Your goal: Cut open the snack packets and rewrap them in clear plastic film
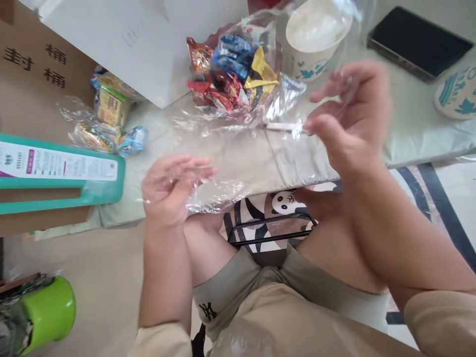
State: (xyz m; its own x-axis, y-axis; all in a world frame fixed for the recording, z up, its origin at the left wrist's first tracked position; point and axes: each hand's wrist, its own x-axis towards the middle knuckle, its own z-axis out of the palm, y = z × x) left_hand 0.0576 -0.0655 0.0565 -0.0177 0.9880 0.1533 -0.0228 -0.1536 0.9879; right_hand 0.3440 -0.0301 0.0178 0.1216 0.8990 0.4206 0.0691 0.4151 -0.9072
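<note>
My left hand (167,186) is at the table's front edge, its thumb close against partly stretched fingers. Crinkled clear plastic film (219,196) trails from it to the right. My right hand (353,111) is raised over the table, blurred, with thumb and fingers apart. A thin white stick-like thing (284,127) ends at its thumb tip; whether they touch I cannot tell. Shiny film shows near the right fingers too. Beyond both hands, a clear bag holds several wrapped snacks (230,69) in blue, red, yellow and orange.
A paper cup (316,39) with film around it stands behind my right hand. Farther right are a dark flat box (418,42) and another patterned cup (457,94). At left are snack packs (111,106), cardboard (33,64), a teal-edged container (104,178) and a green bin (50,315).
</note>
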